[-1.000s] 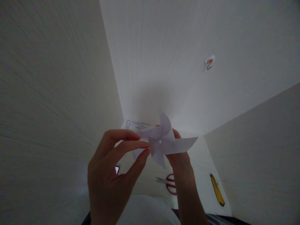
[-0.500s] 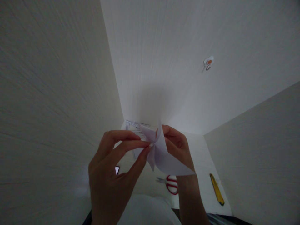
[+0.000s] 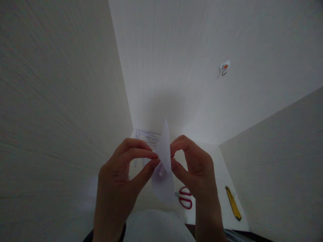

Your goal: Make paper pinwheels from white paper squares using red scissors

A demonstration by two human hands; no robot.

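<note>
A white paper pinwheel (image 3: 164,148) is held up between my two hands, seen nearly edge-on, with one pointed blade rising and a curled part hanging below. My left hand (image 3: 118,181) pinches its centre from the left with thumb and fingertips. From the other side, my right hand (image 3: 200,171) also pinches at the centre, thumb and forefinger closed at the paper. A tiny thin tip shows by the right fingertips, too small to name. Below lie scissors with red handles (image 3: 185,198), their blades partly hidden by the paper.
Several thin white sticks (image 3: 148,136) lie at the back left of the white table (image 3: 222,171). A yellow utility knife (image 3: 233,203) rests at the right. Walls enclose the table, and a hook (image 3: 224,67) is stuck on the back one.
The pinwheel has turned from showing its spread blades to nearly edge-on. My right hand has come out from behind it, its thumb and forefinger now showing at the centre.
</note>
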